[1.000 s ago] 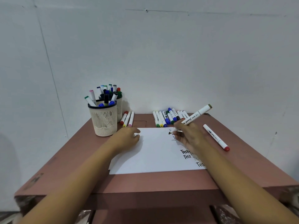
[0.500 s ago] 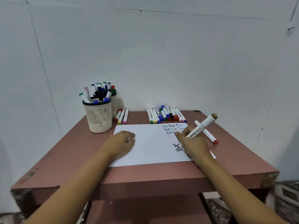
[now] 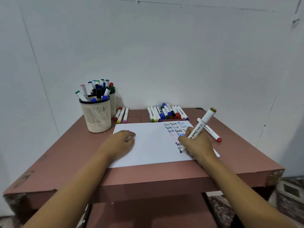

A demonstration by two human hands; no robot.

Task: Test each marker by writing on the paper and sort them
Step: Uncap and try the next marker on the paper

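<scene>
White paper (image 3: 153, 145) lies on the worktop (image 3: 164, 175) under my loose, resting left hand (image 3: 118, 145). My right hand (image 3: 195, 145) grips a marker (image 3: 202, 124), its tip maybe touching the paper.

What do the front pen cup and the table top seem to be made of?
The cup is probably plastic with a matt cream finish, judging by its moulded lattice wall and dark rim. The table looks like painted wood or board in a dull reddish-brown. Its paint is chipped at the front corners, which show rough, lighter patches.
</scene>
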